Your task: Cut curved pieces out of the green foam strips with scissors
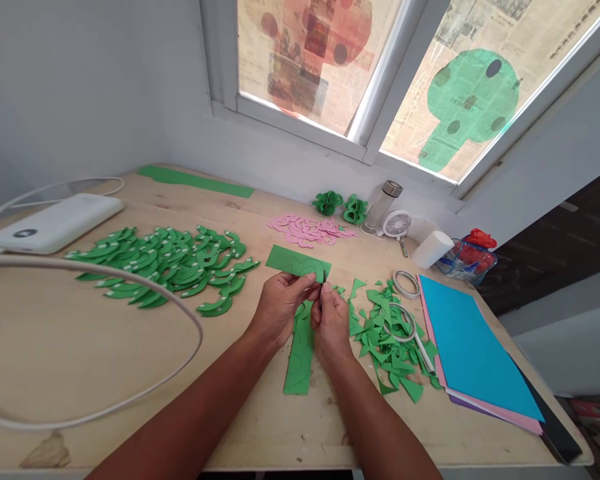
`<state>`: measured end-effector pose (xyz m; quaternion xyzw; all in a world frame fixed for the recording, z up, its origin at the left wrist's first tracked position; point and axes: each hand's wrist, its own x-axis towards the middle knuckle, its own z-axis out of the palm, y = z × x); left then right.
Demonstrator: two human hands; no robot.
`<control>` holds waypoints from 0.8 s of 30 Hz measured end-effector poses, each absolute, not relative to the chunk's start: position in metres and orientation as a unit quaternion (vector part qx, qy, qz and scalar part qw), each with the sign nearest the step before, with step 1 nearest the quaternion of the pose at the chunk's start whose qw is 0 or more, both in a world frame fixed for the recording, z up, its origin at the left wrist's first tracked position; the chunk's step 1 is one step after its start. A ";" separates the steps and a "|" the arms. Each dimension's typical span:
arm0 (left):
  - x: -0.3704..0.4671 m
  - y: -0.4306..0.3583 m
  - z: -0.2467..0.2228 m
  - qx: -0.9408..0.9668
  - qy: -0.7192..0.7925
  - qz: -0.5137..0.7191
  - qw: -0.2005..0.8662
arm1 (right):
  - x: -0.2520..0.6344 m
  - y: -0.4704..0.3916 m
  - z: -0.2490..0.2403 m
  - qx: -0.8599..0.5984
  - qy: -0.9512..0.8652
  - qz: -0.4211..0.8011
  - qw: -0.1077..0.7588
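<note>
My left hand (280, 303) pinches a green paper strip (294, 261) marked with curved outlines. Closed around the handles of dark scissors (323, 283), my right hand (333, 320) is beside it, and the blades meet the strip's right end. Below the hands, another green strip (299, 365) with drawn curves lies on the table, partly hidden by them. Many curved green pieces with white spots (165, 260) are piled at the left. Green scraps (390, 340) lie to the right, with a magnifying glass (403, 323) on them.
Pink paper pieces (307, 230), two green paper balls (329, 202), a bottle (380, 203) and a small fan (397, 223) stand or lie toward the wall. Coloured sheets (475, 347) and a tape roll (407, 284) are right. A power bank (55, 223) and looping white cable (180, 303) are left.
</note>
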<state>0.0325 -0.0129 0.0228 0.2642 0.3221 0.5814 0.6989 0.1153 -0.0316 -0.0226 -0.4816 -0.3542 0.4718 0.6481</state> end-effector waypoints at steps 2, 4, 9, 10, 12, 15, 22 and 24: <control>0.033 -0.013 0.023 0.270 0.323 0.581 0.697 | 0.115 -0.032 -0.023 -0.481 -0.353 0.473 0.648; 0.033 -0.013 0.023 0.281 0.320 0.580 0.694 | 0.115 -0.032 -0.024 -0.480 -0.352 0.476 0.647; 0.032 -0.014 0.023 0.304 0.324 0.579 0.684 | 0.114 -0.033 -0.024 -0.482 -0.360 0.473 0.644; 0.032 -0.013 0.023 0.308 0.330 0.577 0.680 | 0.113 -0.034 -0.024 -0.482 -0.361 0.475 0.642; 0.031 -0.013 0.023 0.317 0.344 0.574 0.672 | 0.113 -0.035 -0.022 -0.481 -0.366 0.476 0.639; 0.029 -0.011 0.023 0.334 0.365 0.569 0.657 | 0.113 -0.036 -0.020 -0.480 -0.377 0.472 0.636; 0.023 -0.008 0.023 0.398 0.374 0.538 0.643 | 0.113 -0.037 -0.019 -0.482 -0.372 0.481 0.630; 0.022 -0.007 0.022 0.410 0.370 0.533 0.641 | 0.113 -0.037 -0.019 -0.480 -0.371 0.483 0.632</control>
